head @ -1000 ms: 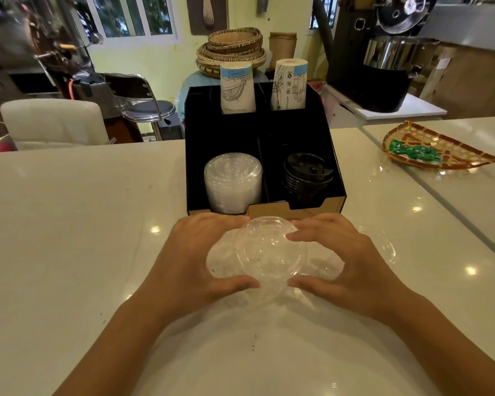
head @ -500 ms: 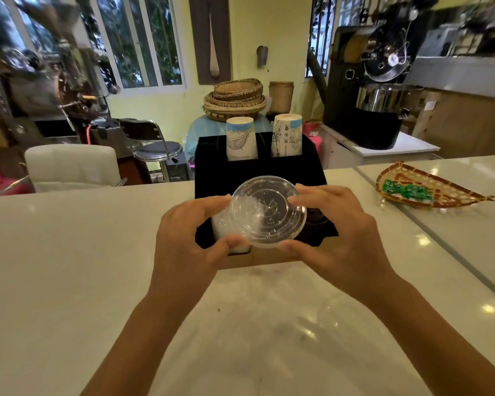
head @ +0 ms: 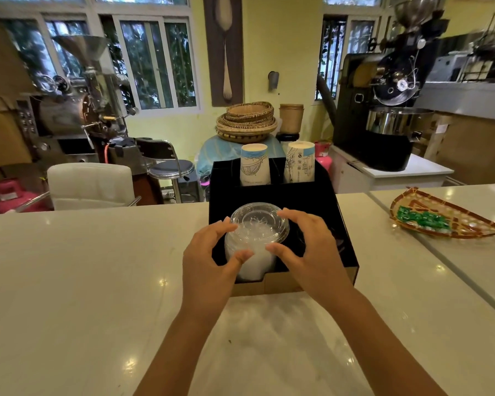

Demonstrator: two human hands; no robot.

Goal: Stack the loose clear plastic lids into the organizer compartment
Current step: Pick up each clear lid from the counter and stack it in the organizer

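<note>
A black organizer stands on the white counter in front of me. In its front left compartment is a tall stack of clear plastic lids. A small batch of clear lids sits right on top of that stack, held at its rim by both hands. My left hand grips the left and front edge with thumb and fingers. My right hand grips the right and front edge. The front right compartment is mostly hidden behind my right hand.
Two paper cup stacks stand in the organizer's rear compartments. A woven tray with green packets lies on the counter to the right. A white chair and a stool stand beyond the counter's far edge.
Both hands lifted the clear lids off the counter, carried them forward, and lowered them onto the stack in the front left compartment. The camera tilted up.
</note>
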